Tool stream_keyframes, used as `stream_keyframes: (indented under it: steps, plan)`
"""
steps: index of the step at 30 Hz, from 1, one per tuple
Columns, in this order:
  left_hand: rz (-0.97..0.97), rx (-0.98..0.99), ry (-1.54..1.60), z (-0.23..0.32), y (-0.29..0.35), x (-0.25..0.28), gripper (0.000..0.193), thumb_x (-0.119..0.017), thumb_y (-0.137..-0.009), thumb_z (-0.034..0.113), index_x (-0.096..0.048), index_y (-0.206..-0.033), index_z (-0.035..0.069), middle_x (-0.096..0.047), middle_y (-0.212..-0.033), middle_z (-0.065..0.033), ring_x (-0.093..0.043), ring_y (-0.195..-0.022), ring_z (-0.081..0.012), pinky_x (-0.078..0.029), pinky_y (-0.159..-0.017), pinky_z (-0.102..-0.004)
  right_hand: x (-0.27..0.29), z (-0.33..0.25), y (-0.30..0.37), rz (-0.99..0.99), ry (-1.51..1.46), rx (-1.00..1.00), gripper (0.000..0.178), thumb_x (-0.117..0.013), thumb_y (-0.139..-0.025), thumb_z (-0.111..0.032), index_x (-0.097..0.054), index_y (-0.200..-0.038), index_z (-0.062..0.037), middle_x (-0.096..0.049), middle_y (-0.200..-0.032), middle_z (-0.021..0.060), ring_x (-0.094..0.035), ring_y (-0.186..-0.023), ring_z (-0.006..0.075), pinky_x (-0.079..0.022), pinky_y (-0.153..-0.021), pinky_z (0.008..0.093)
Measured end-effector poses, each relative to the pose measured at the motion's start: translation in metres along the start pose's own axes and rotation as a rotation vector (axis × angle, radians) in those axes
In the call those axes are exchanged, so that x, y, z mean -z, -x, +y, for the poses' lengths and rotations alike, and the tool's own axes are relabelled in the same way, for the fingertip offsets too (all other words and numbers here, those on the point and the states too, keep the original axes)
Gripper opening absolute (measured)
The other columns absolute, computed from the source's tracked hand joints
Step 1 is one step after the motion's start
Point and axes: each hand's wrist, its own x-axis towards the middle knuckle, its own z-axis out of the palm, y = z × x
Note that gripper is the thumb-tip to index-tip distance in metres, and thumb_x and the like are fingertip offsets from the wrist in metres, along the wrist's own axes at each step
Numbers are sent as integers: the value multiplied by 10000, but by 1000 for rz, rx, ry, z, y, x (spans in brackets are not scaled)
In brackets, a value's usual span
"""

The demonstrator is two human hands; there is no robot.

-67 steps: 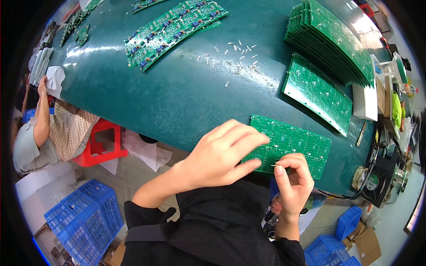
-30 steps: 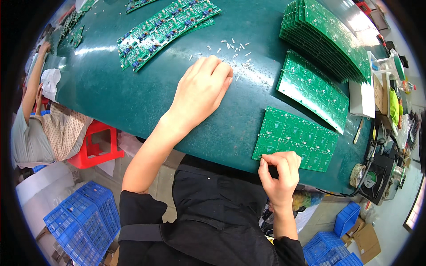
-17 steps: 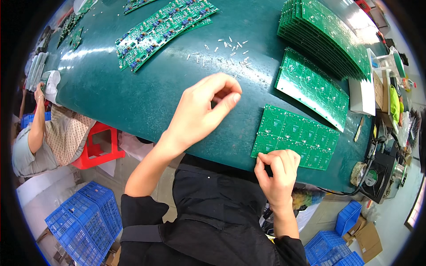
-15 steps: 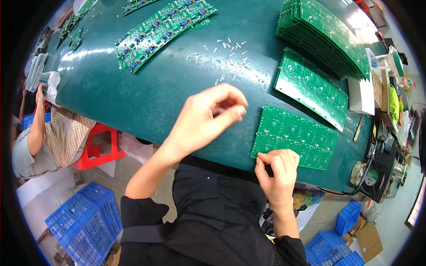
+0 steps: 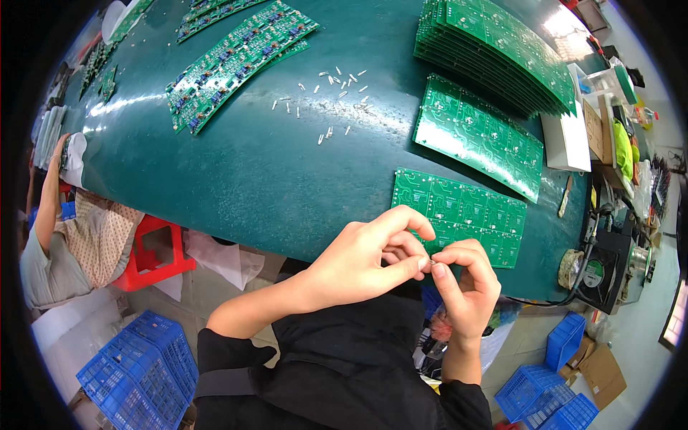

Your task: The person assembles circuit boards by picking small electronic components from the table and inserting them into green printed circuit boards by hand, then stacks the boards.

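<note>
My left hand and my right hand meet in front of me, thumbs and index fingers pinched together. Between their fingertips is a tiny, pale, thin part, too small to name and mostly covered by the fingers. Just behind the hands lies a green circuit board, flat near the table's front edge; the fingers hide its lower left part. Farther off, small pale parts with thin leads lie scattered on the green table.
Another green board lies behind, below a tall stack of boards. Populated boards lie far left. At right are a white box, a tape roll and black equipment. A person sits left, by a red stool.
My left hand has come right and down to meet my right hand. My right hand has left the board's front edge and moved slightly down. The view has shifted a little.
</note>
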Motion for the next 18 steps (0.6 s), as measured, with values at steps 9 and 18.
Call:
stream_keyframes:
  steps: [9, 18]
  plan:
    - [206, -384, -678, 10, -19, 28, 120, -621, -955, 62, -636, -1053, -5, -696, -938, -108, -703, -834, -175, -549, -725, -307, 11, 7, 7, 121, 26, -78, 131, -716, -783, 67, -660, -886, 8, -646, -833, 74, -600, -769, 186, -476, -732, 301]
    - [694, -438, -1454, 5, -52, 102, 192, -685, -884, 119, -647, -1066, 73, -593, -1014, -99, -600, -988, -295, -514, -835, -399, 7, 26, 12, 83, 444, 150, 219, -755, -695, 28, -648, -849, -85, -635, -774, 14, -600, -739, 203, -408, -761, 346]
